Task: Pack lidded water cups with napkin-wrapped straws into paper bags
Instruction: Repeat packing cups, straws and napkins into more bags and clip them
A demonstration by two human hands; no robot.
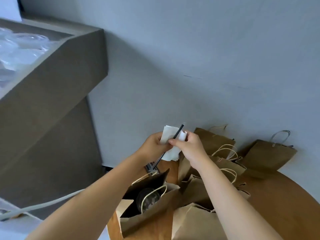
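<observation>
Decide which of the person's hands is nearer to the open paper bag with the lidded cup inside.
Left. The left hand is almost straight above the open paper bag, holding the napkin around the black straw. The right hand is further right, pinching the same napkin.

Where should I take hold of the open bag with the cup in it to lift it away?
Grip the open paper bag by its twine handles, coming from above. The loops stand over the bag's open mouth, one arching across the lidded cup inside; lifting by both probably keeps the cup upright, whereas pinching the thin walls might crumple them.
</observation>
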